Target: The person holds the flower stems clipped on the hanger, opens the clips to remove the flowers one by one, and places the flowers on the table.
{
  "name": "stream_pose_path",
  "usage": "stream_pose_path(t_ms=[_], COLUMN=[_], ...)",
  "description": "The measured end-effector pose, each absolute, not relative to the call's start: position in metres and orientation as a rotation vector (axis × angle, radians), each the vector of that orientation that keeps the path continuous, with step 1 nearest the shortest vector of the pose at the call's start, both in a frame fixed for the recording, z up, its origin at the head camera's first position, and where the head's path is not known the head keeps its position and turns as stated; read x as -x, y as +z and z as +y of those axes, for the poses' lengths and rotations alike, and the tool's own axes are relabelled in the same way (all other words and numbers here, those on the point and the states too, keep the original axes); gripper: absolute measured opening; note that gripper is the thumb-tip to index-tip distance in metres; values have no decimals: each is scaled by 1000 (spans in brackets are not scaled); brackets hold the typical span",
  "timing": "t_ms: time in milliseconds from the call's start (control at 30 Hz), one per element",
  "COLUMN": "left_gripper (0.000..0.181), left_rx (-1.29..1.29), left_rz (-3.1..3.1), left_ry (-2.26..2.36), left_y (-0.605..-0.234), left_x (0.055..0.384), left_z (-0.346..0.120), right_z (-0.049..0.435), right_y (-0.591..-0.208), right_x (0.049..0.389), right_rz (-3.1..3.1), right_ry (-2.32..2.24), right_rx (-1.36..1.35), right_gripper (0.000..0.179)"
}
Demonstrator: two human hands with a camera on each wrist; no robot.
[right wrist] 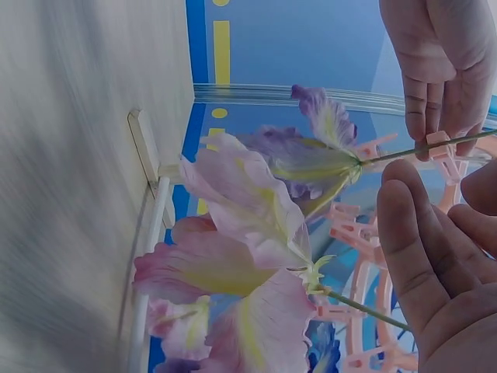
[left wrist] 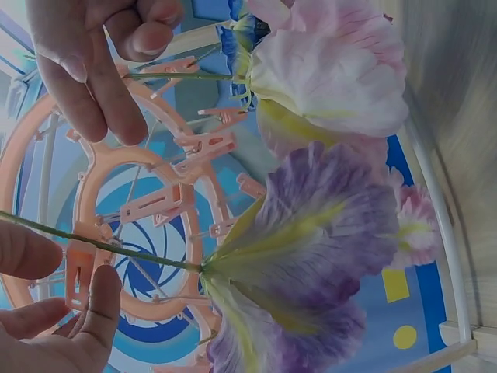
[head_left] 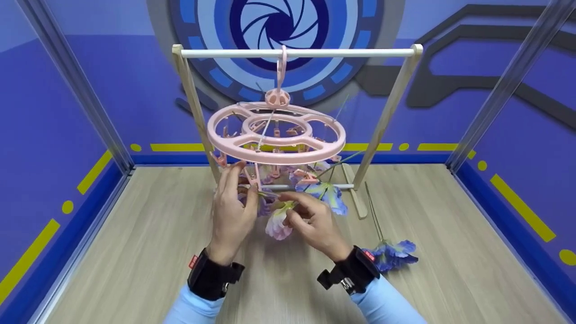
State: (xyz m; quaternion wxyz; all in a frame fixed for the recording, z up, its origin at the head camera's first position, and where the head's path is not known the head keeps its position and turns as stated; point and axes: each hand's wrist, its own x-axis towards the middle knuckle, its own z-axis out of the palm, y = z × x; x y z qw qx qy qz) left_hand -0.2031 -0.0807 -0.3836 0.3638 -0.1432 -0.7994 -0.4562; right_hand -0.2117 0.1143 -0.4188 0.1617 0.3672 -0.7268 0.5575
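My left hand (head_left: 231,216) pinches a pink clip (left wrist: 78,273) at the near left of a round pink clip hanger (head_left: 279,158). Across that clip runs the green stem of a purple artificial flower (left wrist: 311,225), whose petals hang downward. My right hand (head_left: 317,222) is close by on the right, fingers extended and holding nothing, a fingertip (right wrist: 400,175) right by the purple flower's stem. A pink-and-white flower (right wrist: 241,264) hangs beside the right hand, partly behind it in the head view. Farther right hangs a blue-and-yellow flower (head_left: 330,195).
The hanger hooks over the white bar (head_left: 225,53) of a wooden stand (head_left: 382,121). More pink clips (head_left: 307,176) dangle below its ring. A blue-purple flower (head_left: 393,256) with a long stem lies on the table (head_left: 450,270) at right. Blue-purple panels (head_left: 54,112) enclose the area.
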Motion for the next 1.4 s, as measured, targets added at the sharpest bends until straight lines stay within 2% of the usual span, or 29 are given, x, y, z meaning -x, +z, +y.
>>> stream_pose_path(t_ms=[200,500,767,1000,1400], left_gripper=[44,26,28,39,28], left_rx=[418,430,495,542,567], left_rz=[-2035,-2095,-2123,-2109,-2105], left_ry=[-1210,-1286,-1291,-1390,-1491], left_y=[-386,-385,-384,-380,-372], left_x=[203,202,201,204,212], left_z=[-79,-72,-64,-56,-46], right_z=[116,121,129,135,135], right_y=[-418,-414,-411,-409,-412], right_x=[213,216,217,217,218], right_rz=[-2027,-1973,-2011,-2038,-2094], right_ry=[1594,1620,1591,1593,1594], right_rx=[-1058,-1070,-1026,-1006,-960], right_gripper=[37,28,28,31,33])
